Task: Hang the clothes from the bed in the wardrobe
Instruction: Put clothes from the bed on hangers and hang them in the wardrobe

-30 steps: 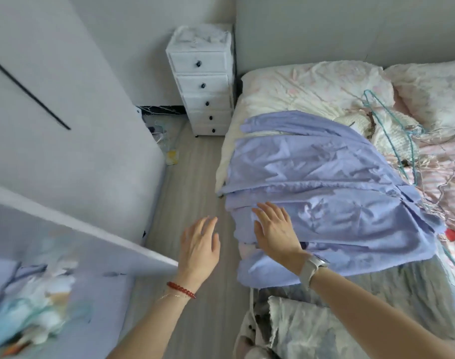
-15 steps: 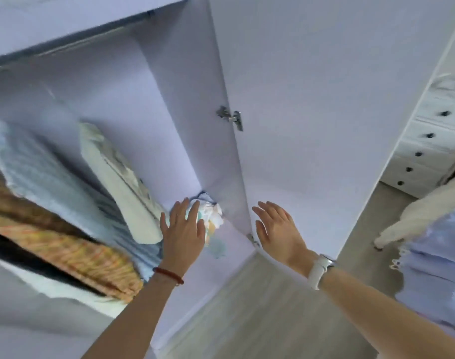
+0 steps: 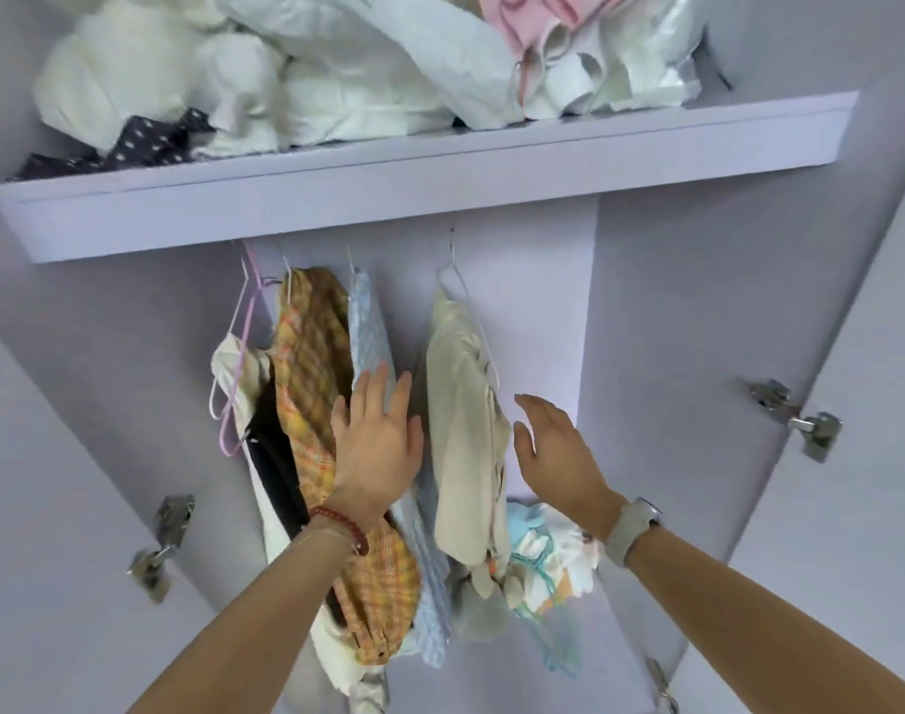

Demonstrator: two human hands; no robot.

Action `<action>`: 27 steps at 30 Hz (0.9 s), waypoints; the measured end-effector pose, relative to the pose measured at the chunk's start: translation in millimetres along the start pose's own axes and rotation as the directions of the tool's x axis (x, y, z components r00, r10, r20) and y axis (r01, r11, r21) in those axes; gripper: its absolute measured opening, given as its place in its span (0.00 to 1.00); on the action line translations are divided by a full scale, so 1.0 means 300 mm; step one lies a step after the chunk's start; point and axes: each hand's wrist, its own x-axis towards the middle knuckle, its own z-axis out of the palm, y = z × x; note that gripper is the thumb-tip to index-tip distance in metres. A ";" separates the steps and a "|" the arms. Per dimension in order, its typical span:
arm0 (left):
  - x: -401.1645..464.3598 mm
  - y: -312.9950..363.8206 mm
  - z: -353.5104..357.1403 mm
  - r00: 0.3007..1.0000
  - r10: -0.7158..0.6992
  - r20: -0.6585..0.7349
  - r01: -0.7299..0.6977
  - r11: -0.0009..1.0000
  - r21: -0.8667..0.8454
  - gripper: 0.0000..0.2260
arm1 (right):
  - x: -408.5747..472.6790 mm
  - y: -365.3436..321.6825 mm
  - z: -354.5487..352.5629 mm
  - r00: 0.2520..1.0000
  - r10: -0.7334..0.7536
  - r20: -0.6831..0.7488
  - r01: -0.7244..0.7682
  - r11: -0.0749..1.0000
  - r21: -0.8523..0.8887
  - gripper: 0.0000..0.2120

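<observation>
I look up into the open wardrobe (image 3: 646,311). Several garments hang on hangers under its shelf (image 3: 419,182): an orange plaid garment (image 3: 311,363), a light blue one (image 3: 370,322) and a cream one (image 3: 463,404). My left hand (image 3: 378,445) lies flat with straight fingers against the light blue and plaid garments. My right hand (image 3: 553,450) is open with fingers spread, just right of the cream garment, holding nothing. An empty pink hanger (image 3: 241,353) hangs at the left. The bed is out of view.
White bedding and bags (image 3: 337,69) fill the top shelf. A pile of small pale clothes with a teal hanger (image 3: 548,559) lies on the wardrobe floor. Both doors stand open, with metal hinges at the left (image 3: 156,548) and right (image 3: 795,420).
My view has swung from the bed with the lilac garment to the wardrobe and up to the hanging rail. Both hands rose to the hung clothes, still holding nothing.
</observation>
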 end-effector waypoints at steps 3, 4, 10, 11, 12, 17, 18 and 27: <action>0.151 -0.036 0.003 0.998 -0.042 -0.039 0.043 0.999 0.027 0.25 | 0.208 -0.008 0.035 0.999 0.031 -0.017 -0.029 0.992 0.120 0.20; 0.200 -0.045 0.008 0.997 -0.067 -0.040 0.069 0.997 0.032 0.26 | 0.276 -0.007 0.045 0.999 0.044 -0.018 -0.040 0.988 0.152 0.21; 0.358 -0.097 0.090 0.975 -0.212 0.065 0.212 0.977 0.001 0.29 | 0.617 0.004 0.110 0.943 0.281 0.178 -0.332 0.819 0.468 0.16; 0.360 -0.104 0.107 0.973 -0.214 0.082 0.215 0.977 -0.006 0.29 | 0.650 0.001 0.114 0.928 0.316 0.198 -0.373 0.758 0.535 0.11; 0.356 -0.111 0.122 0.975 -0.204 0.092 0.206 0.979 -0.007 0.28 | 0.674 -0.002 0.116 0.923 0.339 0.179 -0.379 0.739 0.557 0.09; 0.336 -0.139 0.181 0.982 -0.172 0.075 0.175 0.984 -0.028 0.28 | 0.712 -0.011 0.102 0.937 0.338 -0.082 -0.248 0.814 0.525 0.15; 0.339 -0.142 0.188 0.984 -0.167 0.069 0.170 0.985 -0.034 0.28 | 0.719 -0.015 0.085 0.933 0.341 -0.112 -0.228 0.805 0.548 0.15; 0.338 -0.061 0.187 0.995 -0.083 -0.058 0.081 0.996 -0.046 0.24 | 0.516 0.048 0.018 0.923 0.347 -0.167 -0.203 0.807 0.555 0.12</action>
